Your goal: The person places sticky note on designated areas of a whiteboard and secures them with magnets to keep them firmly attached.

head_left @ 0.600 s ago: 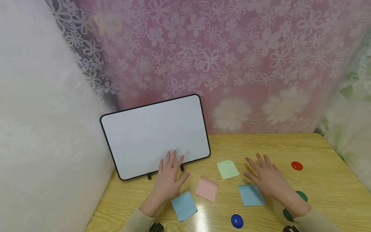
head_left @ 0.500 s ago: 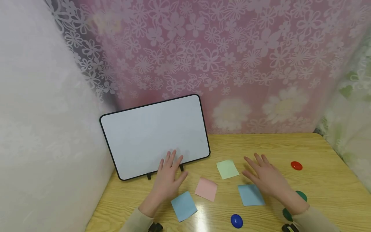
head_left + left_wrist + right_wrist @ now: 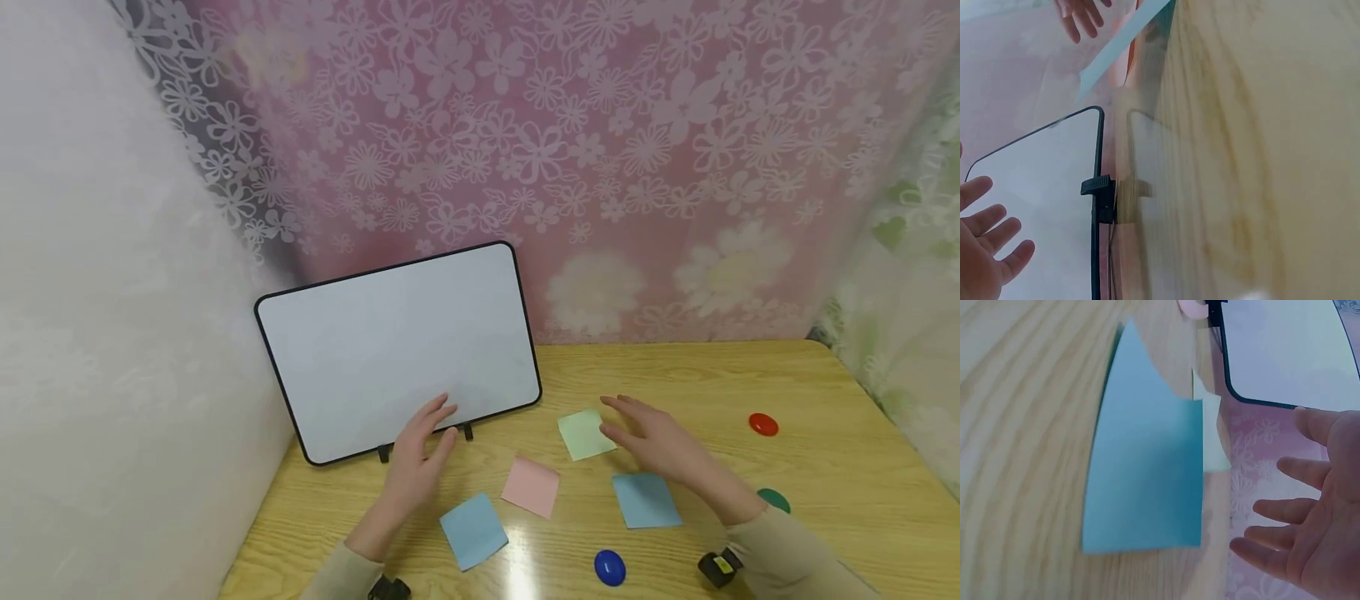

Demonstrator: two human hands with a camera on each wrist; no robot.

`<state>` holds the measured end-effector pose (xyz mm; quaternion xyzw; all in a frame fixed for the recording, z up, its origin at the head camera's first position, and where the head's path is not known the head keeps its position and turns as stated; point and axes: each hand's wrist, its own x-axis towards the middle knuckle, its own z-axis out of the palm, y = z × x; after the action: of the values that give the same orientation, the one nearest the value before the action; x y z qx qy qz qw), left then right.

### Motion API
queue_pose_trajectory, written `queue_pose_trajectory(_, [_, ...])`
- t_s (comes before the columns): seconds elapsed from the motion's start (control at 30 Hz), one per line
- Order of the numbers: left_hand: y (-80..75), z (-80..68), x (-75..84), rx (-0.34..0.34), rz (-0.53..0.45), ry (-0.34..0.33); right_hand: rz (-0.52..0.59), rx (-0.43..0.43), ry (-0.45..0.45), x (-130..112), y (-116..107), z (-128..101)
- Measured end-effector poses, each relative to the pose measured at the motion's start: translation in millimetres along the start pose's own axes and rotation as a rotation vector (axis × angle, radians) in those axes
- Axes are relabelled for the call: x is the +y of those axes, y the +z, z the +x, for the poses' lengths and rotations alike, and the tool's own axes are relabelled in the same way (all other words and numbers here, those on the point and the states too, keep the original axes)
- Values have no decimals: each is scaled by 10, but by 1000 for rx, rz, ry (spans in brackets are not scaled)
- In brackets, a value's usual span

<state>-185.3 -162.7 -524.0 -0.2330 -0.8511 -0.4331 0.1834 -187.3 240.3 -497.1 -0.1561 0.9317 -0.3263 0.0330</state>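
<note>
I see both hands up off the light wood-grain counter point(image 3: 675, 375), nothing held. Left hand point(image 3: 420, 454) is in front of the lower edge of the white, black-framed rectangular whiteboard point(image 3: 390, 346), fingers relaxed & spread; can't tell if fingertips touch the board. From the left wrist view the palm faces the board surface w/ a gap showing by the black clip foot point(image 3: 1100, 194). Right hand point(image 3: 656, 446) is wide, fingers straight & splayed, hovering just beside the pale green square sticky note point(image 3: 585, 433), fingertips over its right edge; contact not clear. In the right wrist view the same hand point(image 3: 1310, 512) is above the light blue square sticky note point(image 3: 1147, 481), apart from it.

That blue note lies flat on the counter just under the right forearm, near side. Pink square sticky note point(image 3: 531, 487) lies betw. the two hands, a second light blue square note point(image 3: 474, 530) nearer me by the left forearm. Round blue magnet point(image 3: 610, 567) at the near edge, round red magnet point(image 3: 763, 424) well right, round green magnet point(image 3: 774, 500) by the right sleeve.
</note>
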Motion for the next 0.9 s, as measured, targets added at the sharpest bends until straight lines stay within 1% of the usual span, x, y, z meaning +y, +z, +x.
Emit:
queue_pose_trajectory(0.13, [-52, 4, -39, 88, -16, 37, 67, -9, -29, -19, 47, 83])
queue_pose_trajectory(0.2, [-88, 9, -61, 133, -28, 42, 85, -17, -36, -25, 71, 135])
queue_pose_trajectory(0.27, [-130, 3, -87, 177, -45, 29, 107, -27, -32, -27, 98, 192])
queue_pose_trajectory(0.37, [-214, -19, -121, 243, -80, -25, 164, -35, -20, -36, 137, 289])
queue_pose_trajectory(0.43, [-288, -34, -128, 287, -112, -84, 217, -34, -5, -43, 164, 360])
queue_pose_trajectory(0.5, [-372, -43, -133, 328, -125, -141, 266, -26, 15, -66, 183, 436])
queue_pose_trajectory(0.57, [-457, -45, -140, 365, -125, -186, 302, -11, 37, -100, 196, 508])
queue_pose_trajectory(0.63, [-533, -49, -163, 406, -120, -206, 326, 20, 55, -131, 217, 581])
queue_pose_trajectory(0.7, [-608, -61, -171, 453, -98, -204, 352, 63, 60, -165, 248, 654])
queue_pose_trajectory(0.8, [-705, -81, -204, 550, -72, -182, 369, 126, 68, -214, 306, 759])
queue_pose_trajectory(0.83, [-739, -88, -214, 584, -61, -175, 377, 138, 69, -236, 320, 790])
queue_pose_trajectory(0.9, [-804, -104, -258, 649, -52, -183, 397, 157, 76, -273, 351, 850])
